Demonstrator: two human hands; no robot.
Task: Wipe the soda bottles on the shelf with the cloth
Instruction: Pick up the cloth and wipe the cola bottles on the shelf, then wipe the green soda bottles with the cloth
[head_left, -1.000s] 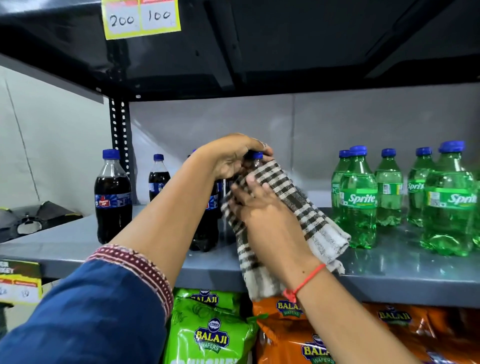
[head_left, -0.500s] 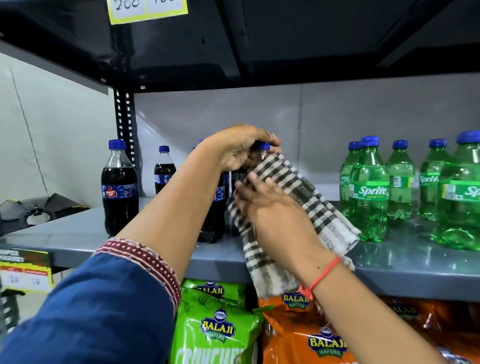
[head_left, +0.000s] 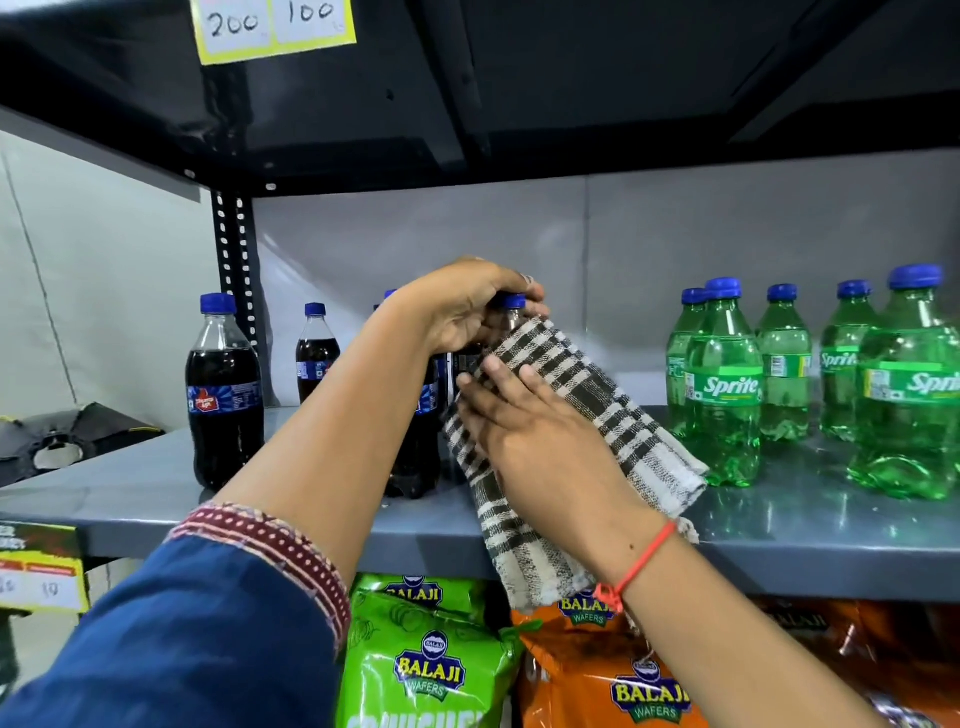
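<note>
A dark cola bottle with a blue cap (head_left: 511, 302) stands mid-shelf. My left hand (head_left: 462, 306) grips its neck from the left. A brown-and-cream checked cloth (head_left: 587, 410) is wrapped over the bottle's right side, and my right hand (head_left: 530, 431) presses it against the body, hiding most of the bottle. The cloth's lower end hangs past the shelf's front edge. Other cola bottles (head_left: 224, 384) stand to the left, one more (head_left: 317, 353) further back. Several green Sprite bottles (head_left: 724, 384) stand at the right.
The grey metal shelf (head_left: 805, 525) has a black shelf close above with a yellow price tag (head_left: 275, 26). A perforated black upright (head_left: 236, 275) stands at the back left. Green (head_left: 431, 670) and orange (head_left: 623, 686) wafer bags sit below.
The view shifted slightly. My right hand and the cloth have slid a little down the bottle's side; my left hand keeps its hold on the neck.
</note>
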